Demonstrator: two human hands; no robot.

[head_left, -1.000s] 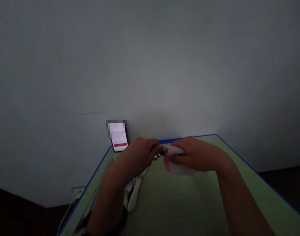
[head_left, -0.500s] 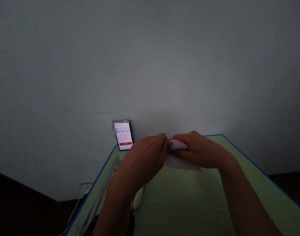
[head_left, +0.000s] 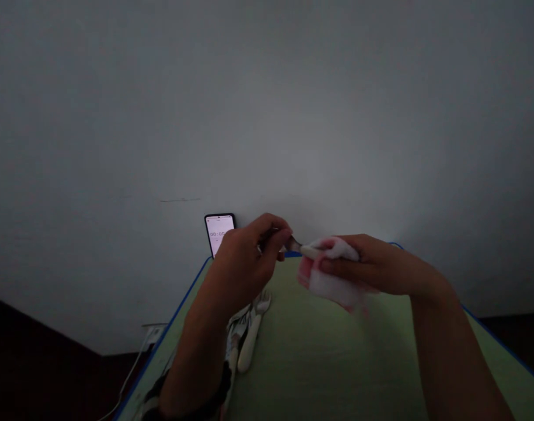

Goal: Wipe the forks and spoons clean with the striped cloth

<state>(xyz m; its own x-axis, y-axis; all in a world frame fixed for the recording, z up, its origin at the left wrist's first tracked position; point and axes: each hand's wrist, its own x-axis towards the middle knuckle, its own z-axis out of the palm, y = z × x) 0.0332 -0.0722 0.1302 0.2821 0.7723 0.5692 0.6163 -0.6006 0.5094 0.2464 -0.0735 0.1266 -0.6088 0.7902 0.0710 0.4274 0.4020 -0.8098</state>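
Your left hand (head_left: 252,251) is pinching the metal end of a utensil (head_left: 294,244), and your right hand (head_left: 372,263) is clamped on a pink-and-white cloth (head_left: 337,286) around its handle, up by the table's (head_left: 319,356) far edge. Forks (head_left: 250,345) lie nearer the left edge.

Dim and flat overall, muted in colour. Palest across the middle of the wall (head_left: 328,128), fading toward the sides, nearly black at lower left and far right. Brightest on the glowing phone screen (head_left: 221,228). Softly shadowed on the wall beside the left hand (head_left: 249,257), faintly on the bench (head_left: 319,362) below the right hand (head_left: 367,263). Weakly glinting on the metal utensil (head_left: 295,244). Smeared along the lower edge of the cloth (head_left: 335,286); stretched, wide-angle fashion, toward the edges.
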